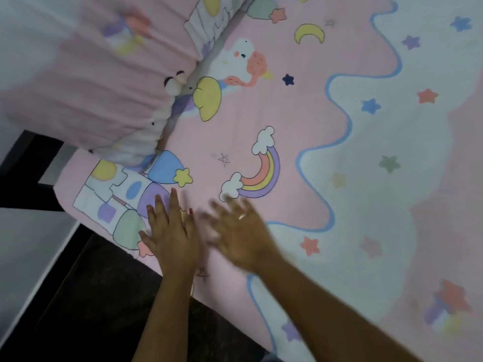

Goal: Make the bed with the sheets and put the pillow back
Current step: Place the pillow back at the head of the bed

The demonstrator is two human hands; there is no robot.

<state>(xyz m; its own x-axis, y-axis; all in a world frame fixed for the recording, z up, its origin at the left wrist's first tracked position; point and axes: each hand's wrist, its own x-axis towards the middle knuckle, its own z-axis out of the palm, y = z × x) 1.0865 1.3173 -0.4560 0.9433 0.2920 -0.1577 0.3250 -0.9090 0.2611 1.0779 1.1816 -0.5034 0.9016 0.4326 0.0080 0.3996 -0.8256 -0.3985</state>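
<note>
A pink and white sheet [326, 126] printed with a unicorn, a rainbow, stars and a castle covers the bed. A pillow [91, 74] in matching pink fabric lies at the upper left, on the head end of the sheet. My left hand [170, 231] lies flat on the sheet near the bed's near edge, fingers straight, beside the castle print. My right hand [240, 231] is next to it, fingers spread over the sheet below the rainbow and blurred by motion. A ring shows on one of its fingers.
A dark bed frame [23, 163] shows at the left, below the pillow. Dark floor [99, 296] runs along the near edge of the bed at the lower left, with a pale wall or panel [31, 244] beside it.
</note>
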